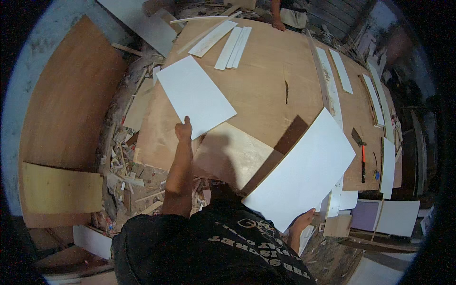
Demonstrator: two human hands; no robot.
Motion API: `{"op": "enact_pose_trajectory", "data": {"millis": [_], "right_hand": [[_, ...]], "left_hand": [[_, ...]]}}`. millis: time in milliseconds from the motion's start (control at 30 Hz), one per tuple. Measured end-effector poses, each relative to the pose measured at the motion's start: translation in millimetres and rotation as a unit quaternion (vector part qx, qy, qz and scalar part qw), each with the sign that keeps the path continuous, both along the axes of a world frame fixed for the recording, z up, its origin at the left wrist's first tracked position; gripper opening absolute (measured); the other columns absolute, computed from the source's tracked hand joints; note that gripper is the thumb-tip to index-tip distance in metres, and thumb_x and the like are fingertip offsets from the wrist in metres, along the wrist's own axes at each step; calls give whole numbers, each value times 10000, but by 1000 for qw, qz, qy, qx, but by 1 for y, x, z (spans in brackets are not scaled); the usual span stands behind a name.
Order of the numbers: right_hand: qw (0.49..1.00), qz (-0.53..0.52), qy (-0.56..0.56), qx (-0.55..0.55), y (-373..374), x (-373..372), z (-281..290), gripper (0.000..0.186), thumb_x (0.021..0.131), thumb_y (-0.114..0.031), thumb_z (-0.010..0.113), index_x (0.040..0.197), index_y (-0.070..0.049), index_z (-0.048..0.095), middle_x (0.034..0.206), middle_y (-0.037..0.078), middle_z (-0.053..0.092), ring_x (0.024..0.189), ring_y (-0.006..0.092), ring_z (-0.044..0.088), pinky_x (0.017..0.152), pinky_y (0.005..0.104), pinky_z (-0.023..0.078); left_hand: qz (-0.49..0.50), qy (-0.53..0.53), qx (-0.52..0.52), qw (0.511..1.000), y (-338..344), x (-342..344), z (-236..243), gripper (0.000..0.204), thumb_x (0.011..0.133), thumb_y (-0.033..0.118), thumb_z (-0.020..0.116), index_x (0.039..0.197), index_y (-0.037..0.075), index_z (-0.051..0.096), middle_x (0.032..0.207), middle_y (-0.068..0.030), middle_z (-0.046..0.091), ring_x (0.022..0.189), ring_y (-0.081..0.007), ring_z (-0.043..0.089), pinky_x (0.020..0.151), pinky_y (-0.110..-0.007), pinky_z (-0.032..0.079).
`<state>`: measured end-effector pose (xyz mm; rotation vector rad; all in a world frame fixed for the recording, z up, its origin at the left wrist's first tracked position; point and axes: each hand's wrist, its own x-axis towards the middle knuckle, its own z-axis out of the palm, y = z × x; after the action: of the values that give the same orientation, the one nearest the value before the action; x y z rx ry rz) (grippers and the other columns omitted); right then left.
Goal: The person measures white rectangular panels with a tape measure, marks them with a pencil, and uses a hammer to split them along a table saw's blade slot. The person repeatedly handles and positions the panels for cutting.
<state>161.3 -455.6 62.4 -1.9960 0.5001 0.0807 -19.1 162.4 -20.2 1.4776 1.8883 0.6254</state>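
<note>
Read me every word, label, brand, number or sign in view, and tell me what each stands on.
Black shirt: pale printed lettering below a line emblem; I won't copy its wording.
Orange-handled tool: any marking is too small to read.
Smaller white panel at the left hand, larger white panel at the right hand: no lettering on the faces shown.
Elsewhere, I can make out no readable text.

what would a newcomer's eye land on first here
Probably the smaller white board, left of centre, gripped at its near edge by the left hand, and the larger white board lower right, held by the right hand. Next, the orange-handled tool on the brown surface at right.
</note>
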Motion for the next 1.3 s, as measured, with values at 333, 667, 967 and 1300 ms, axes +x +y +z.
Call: {"op": "enact_pose_trajectory", "data": {"millis": [333,667,967,1300], "right_hand": [[999,-27,-33,16,-66,1,-39,724,1051,-573,476,1085,127,655,894,147,689,818,229,594,793,368,495],[983,-173,-57,-32,-198,91,40,839,1005,-681,448,1139,118,665,1017,193,718,923,288,661,845,452,515],[987,-123,68,-72,-366,307,24,724,1045,-586,420,1382,40,557,1258,209,645,1064,322,643,907,447,527],[993,-111,2,-37,-469,545,-132,672,1061,-499,398,1427,63,446,1370,210,546,1142,337,592,943,481,499]], "left_hand": [[84,-209,-96,970,-21,-8,34,857,988,645,509,1275,-160,568,1247,-291,631,1045,-359,661,861,-493,543],[-4,-205,-91,975,-145,-85,46,957,945,705,544,1320,-175,517,1099,-208,678,946,-333,639,876,-463,513],[-54,-104,91,989,-343,10,110,770,1042,495,526,1502,-99,357,1493,-283,471,1343,-394,493,1161,-413,374],[-61,-50,-62,995,-474,115,114,897,983,598,573,1387,-195,458,1399,-295,565,1322,-371,530,1114,-400,394]]}}
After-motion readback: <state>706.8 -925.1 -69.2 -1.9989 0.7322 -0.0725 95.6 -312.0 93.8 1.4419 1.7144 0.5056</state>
